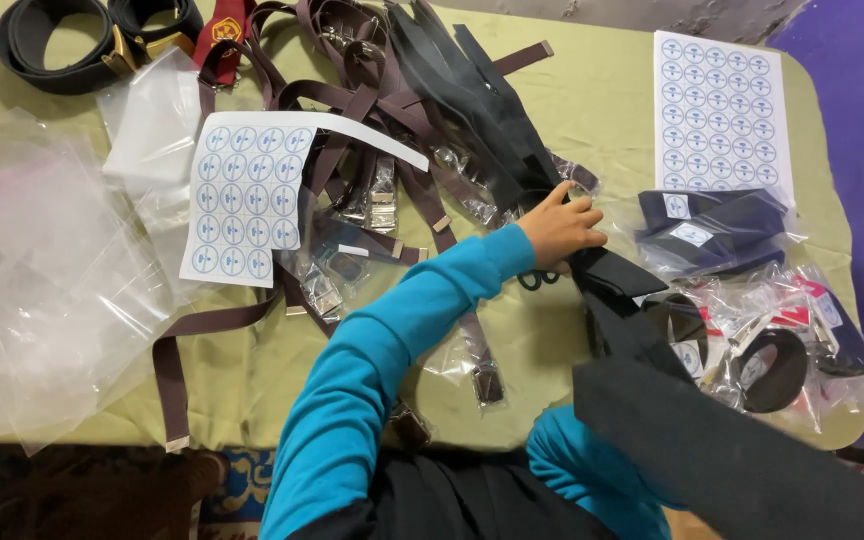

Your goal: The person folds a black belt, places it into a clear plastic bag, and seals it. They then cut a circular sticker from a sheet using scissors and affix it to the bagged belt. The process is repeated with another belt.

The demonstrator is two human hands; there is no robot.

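Note:
My left hand [560, 228] reaches across the table in a teal sleeve, its fingers curled on a black fabric strap [624, 300]. This strap runs from a bundle of black straps [472, 95] at the back, down towards me, and broadens in the foreground. My right hand is hidden under that wide black strap; only its teal sleeve [577, 465] shows at the bottom. Brown straps with metal clasps [352, 130] lie tangled just left of my left hand.
Two sticker sheets with round blue labels lie on the green tabletop [592, 100], one at the left [242, 200] and one at the back right [717, 110]. Empty clear bags [42, 270] pile up left. Bagged black belts [772, 350] lie right. Rolled belts [62, 45] sit back left.

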